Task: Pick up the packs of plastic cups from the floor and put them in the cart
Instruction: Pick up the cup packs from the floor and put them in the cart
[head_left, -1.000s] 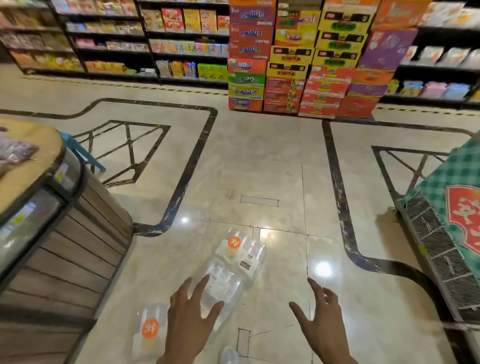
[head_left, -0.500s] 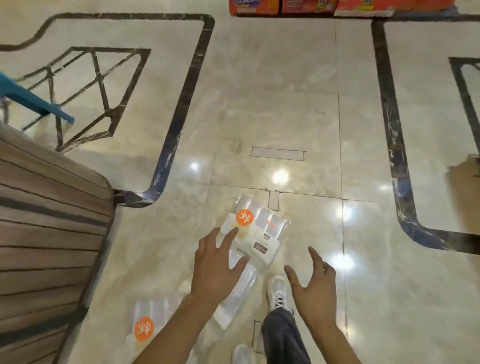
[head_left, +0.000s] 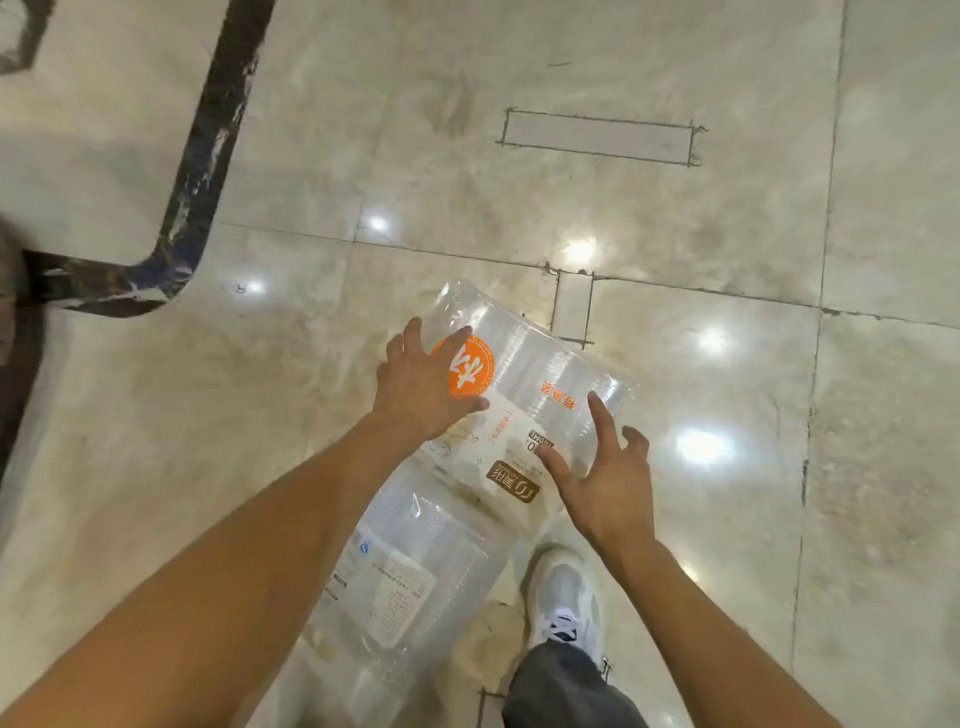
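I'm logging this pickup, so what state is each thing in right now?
Upper cup pack: on the floor, sealed, resting partly on the other pack.
Lower cup pack: flat on the floor, sealed, untouched.
Left hand: open, palm on the upper pack.
Right hand: open, fingers spread at the pack's edge.

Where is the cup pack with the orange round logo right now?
On the floor at centre, the cup pack with the orange logo lies between left hand and right hand, overlapping a second pack.
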